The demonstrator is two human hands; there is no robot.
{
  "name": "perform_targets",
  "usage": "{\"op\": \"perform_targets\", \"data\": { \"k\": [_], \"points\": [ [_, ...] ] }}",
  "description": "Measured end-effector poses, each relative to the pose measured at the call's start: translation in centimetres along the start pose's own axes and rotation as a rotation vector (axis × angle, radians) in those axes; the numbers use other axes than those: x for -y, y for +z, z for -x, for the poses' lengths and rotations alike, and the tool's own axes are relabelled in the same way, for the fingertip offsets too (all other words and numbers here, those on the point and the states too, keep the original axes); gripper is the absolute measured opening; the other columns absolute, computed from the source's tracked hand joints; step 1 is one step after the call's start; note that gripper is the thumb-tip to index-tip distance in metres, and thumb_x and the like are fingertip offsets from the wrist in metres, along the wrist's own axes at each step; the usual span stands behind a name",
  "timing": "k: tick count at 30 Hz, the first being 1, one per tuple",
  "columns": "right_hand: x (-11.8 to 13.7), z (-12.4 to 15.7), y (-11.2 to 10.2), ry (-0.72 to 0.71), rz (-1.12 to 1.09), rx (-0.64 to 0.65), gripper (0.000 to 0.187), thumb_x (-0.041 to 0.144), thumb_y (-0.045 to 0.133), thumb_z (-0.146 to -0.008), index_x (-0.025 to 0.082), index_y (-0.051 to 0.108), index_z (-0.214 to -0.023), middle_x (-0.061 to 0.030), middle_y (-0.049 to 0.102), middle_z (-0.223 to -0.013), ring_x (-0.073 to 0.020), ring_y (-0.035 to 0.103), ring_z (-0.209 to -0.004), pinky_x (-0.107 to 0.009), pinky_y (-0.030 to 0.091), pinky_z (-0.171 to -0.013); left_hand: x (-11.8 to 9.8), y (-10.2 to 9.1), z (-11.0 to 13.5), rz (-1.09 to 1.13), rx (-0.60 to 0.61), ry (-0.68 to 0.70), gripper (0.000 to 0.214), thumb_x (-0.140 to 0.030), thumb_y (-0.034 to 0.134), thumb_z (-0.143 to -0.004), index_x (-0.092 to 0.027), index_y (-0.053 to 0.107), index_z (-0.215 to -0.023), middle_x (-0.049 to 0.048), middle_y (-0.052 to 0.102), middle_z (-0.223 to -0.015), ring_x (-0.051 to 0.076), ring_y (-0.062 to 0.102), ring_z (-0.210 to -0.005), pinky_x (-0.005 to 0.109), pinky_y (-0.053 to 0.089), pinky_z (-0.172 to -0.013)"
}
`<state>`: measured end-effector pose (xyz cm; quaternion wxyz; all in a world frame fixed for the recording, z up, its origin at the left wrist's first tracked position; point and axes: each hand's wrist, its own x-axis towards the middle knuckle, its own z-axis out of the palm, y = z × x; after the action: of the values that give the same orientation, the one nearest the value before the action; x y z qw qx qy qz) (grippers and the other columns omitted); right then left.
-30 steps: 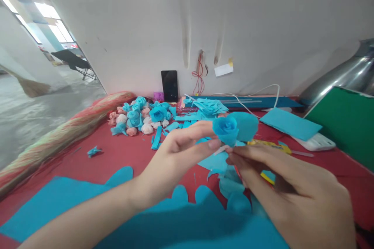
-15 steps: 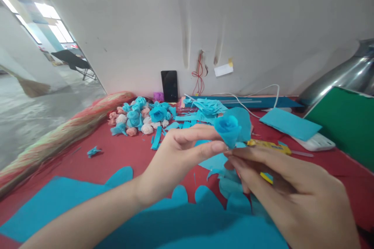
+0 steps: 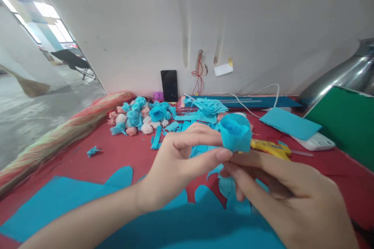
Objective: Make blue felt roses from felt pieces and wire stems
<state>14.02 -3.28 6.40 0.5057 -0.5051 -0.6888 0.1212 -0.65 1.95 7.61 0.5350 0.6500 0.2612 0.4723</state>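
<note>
A small blue paper rose (image 3: 235,132) is held up in front of me over the red table (image 3: 122,151). My left hand (image 3: 181,163) pinches its base between thumb and fingers. My right hand (image 3: 280,186) comes in from the right, its fingertips closed on the same base from below. An outer petal is wrapped round the bud, hiding its centre. Under my arms lies a large blue sheet (image 3: 163,225) cut into scallops.
A heap of finished blue, pink and white paper roses (image 3: 140,116) lies at the back left, with blue scraps (image 3: 207,107) beside it. A yellow glue gun (image 3: 270,148), a white cable (image 3: 263,89), a black phone (image 3: 169,85), blue sheets (image 3: 289,122) and a green board (image 3: 344,124) are around.
The loose petal that stood out to the right of the bud has been wrapped round it. Both hands have dropped slightly and turned the rose.
</note>
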Motion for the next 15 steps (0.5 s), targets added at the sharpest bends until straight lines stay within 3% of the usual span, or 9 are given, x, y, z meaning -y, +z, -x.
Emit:
{"op": "perform_targets", "data": {
  "k": [10,15],
  "points": [
    [-0.11,0.48,0.12,-0.008,0.005,-0.007,0.009,0.025,0.06,-0.074,0.03,0.066,-0.07,0.0116,0.06,-0.048,-0.0056,0.053,-0.035,-0.01,0.041,-0.033,0.27,0.08,0.54,-0.145,-0.03,0.106,0.012,-0.027,0.06,-0.076,-0.021,0.071,-0.073,0.0026,0.068,-0.075,0.017,0.059,-0.075,0.03,0.046,-0.077],
    [-0.07,0.18,0.2,0.034,-0.097,0.061,0.013,0.021,0.057,-0.075,0.029,0.067,-0.074,0.0115,0.059,-0.046,-0.0054,0.053,-0.034,-0.008,0.043,-0.036,0.32,-0.17,0.7,-0.178,0.05,0.115,0.019,-0.031,0.053,-0.081,-0.022,0.07,-0.082,0.003,0.067,-0.085,0.019,0.057,-0.086,0.031,0.044,-0.085]
  ]
}}
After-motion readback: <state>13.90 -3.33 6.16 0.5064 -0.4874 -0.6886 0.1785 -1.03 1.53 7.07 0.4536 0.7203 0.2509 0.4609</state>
